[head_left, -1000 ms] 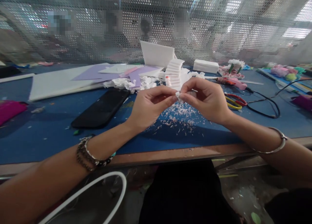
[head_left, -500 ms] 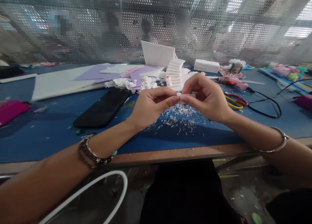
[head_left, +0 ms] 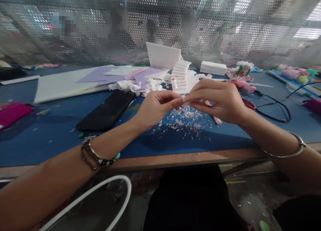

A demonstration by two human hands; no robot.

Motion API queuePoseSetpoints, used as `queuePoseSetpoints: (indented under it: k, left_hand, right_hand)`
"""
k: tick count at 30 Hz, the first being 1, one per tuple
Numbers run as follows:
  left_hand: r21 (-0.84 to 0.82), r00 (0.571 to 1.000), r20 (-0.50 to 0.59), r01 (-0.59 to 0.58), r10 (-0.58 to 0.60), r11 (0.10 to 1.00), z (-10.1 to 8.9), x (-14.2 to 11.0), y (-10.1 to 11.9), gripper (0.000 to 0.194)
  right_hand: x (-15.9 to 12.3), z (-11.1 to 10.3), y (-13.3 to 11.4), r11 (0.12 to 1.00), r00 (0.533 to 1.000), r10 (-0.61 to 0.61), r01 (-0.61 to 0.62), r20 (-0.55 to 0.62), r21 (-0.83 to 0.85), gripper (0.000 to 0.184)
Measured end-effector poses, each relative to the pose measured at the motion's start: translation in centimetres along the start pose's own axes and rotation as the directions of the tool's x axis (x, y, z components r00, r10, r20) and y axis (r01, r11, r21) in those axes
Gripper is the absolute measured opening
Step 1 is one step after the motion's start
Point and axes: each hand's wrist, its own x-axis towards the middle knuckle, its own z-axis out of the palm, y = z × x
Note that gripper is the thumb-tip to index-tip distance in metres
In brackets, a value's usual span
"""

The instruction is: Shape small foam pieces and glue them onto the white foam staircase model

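Note:
Both my hands meet above the blue table [head_left: 50, 137], fingertips touching. My left hand [head_left: 156, 107] pinches one side of a small white foam piece [head_left: 185, 104]. My right hand [head_left: 218, 100] pinches its other side and has turned palm down; a thin orange-and-white tool [head_left: 213, 115] pokes out under its fingers. White shavings [head_left: 185, 122] lie scattered on the table right below the hands. A stack of white foam strips [head_left: 181, 77] stands just behind them.
A black phone [head_left: 106, 110] lies left of the hands. White and purple foam sheets [head_left: 75, 82] and white scraps [head_left: 140, 85] fill the back. Scissors [head_left: 248, 103], a black cable [head_left: 273, 112] and a glue gun [head_left: 244, 86] lie right. A perforated screen [head_left: 100, 30] closes the rear.
My right hand rotated palm down and dropped slightly, showing the orange-and-white tool beneath its fingers. The left hand kept its pinch on the foam piece.

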Motion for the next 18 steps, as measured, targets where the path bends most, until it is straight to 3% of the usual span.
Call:
queuePoseSetpoints:
  k: [7, 10, 15, 18]
  left_hand:
    - [0.032, 1.0, 0.003, 0.027, -0.027, 0.999, 0.1, 0.0, 0.6, 0.015]
    - [0.05, 0.999, 0.008, 0.035, -0.035, 0.998, 0.2, 0.0, 0.8, 0.014]
    - [0.072, 0.998, 0.012, 0.054, -0.054, 0.996, 0.2, -0.1, 1.1, 0.013]
    - [0.101, 0.998, 0.011, 0.058, -0.06, 0.993, 0.2, -0.2, 1.2, 0.015]
  right_hand:
    - [-0.2, 0.2, 0.0, 0.998, 1.0, 0.011, -0.012, -0.023, -0.058, 0.014]
    - [0.0, 0.3, 0.0, 0.999, 0.998, 0.044, -0.044, -0.032, 0.0, 0.013]
    - [0.1, 0.2, -0.3, 0.946, 0.969, 0.246, -0.247, 0.03, 0.21, 0.014]
    - [0.1, 0.3, -0.3, 0.951, 0.971, 0.235, -0.238, 0.037, 0.199, 0.016]
